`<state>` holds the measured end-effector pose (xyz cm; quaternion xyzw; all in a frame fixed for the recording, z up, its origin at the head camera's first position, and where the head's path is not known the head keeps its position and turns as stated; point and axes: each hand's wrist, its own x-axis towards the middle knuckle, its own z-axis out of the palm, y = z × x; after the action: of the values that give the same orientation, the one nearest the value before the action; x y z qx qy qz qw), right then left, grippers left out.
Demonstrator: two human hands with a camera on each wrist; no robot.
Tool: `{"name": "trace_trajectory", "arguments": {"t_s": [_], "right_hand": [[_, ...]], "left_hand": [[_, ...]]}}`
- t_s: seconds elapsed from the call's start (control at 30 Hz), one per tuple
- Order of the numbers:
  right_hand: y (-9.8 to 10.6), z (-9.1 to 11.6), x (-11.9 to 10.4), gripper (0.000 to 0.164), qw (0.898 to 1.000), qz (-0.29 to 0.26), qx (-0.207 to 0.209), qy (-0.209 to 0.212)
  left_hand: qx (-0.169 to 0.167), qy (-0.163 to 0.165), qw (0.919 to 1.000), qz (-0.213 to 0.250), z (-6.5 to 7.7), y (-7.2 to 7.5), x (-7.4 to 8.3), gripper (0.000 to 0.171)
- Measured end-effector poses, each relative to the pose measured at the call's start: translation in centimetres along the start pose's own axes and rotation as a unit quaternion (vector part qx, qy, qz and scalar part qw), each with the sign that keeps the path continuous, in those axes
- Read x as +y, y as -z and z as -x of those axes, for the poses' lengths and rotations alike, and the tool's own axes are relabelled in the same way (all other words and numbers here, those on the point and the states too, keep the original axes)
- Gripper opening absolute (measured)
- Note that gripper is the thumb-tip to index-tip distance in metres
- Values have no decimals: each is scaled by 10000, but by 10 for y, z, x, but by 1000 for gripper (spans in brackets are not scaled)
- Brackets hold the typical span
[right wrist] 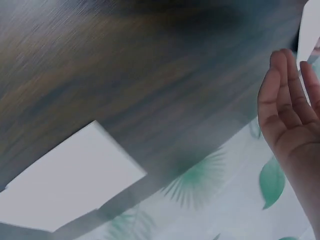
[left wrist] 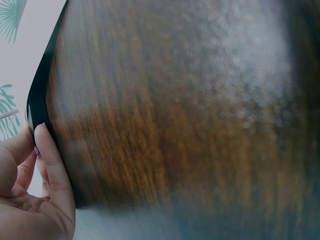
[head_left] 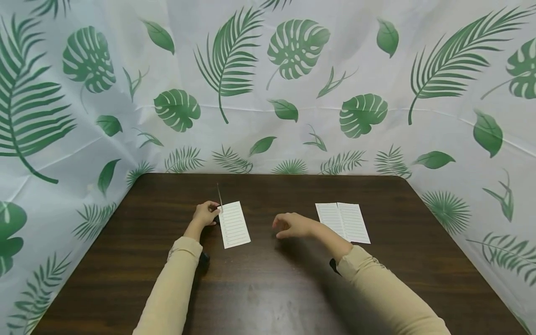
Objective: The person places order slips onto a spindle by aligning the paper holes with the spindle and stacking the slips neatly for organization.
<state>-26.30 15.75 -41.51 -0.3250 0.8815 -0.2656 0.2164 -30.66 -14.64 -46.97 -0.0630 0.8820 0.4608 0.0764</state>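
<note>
My left hand (head_left: 204, 215) pinches the left edge of a white lined sheet (head_left: 234, 225) between thumb and fingers. A thin stick (head_left: 218, 193) juts up past that sheet's top left corner. In the left wrist view, a dark band (left wrist: 40, 95) runs along the sheet's edge at the fingertips. My right hand (head_left: 295, 225) hovers to the right of the sheet, its fingers loosely bent and nothing in them. Behind its wrist lie two white lined sheets (head_left: 353, 221) side by side, partly hidden by the forearm; they appear pale and blurred in the right wrist view.
The dark wood-grain table (head_left: 259, 298) has rounded far corners. A white curtain with green leaves (head_left: 289, 139) hangs right behind its far edge and along both sides. Black bands or devices (head_left: 203, 260) show at the wrists.
</note>
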Motion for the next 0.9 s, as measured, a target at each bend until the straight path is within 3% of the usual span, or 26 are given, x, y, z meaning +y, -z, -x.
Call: {"name": "trace_trajectory", "arguments": {"t_s": [0.2, 0.43, 0.67, 0.9], "right_hand": [[14, 12, 23, 26, 9960, 766, 443, 121], [28, 31, 58, 32, 9790, 1864, 816, -141], [44, 45, 86, 66, 9745, 1946, 363, -1061], [61, 42, 97, 95, 9734, 1895, 10, -1288]], "left_hand": [[70, -10, 10000, 1, -3, -2, -3, 29], [14, 27, 10000, 70, 1, -4, -5, 29], [-22, 29, 10000, 90, 1, -5, -9, 29], [-80, 37, 9999, 141, -3, 1, -2, 30]]}}
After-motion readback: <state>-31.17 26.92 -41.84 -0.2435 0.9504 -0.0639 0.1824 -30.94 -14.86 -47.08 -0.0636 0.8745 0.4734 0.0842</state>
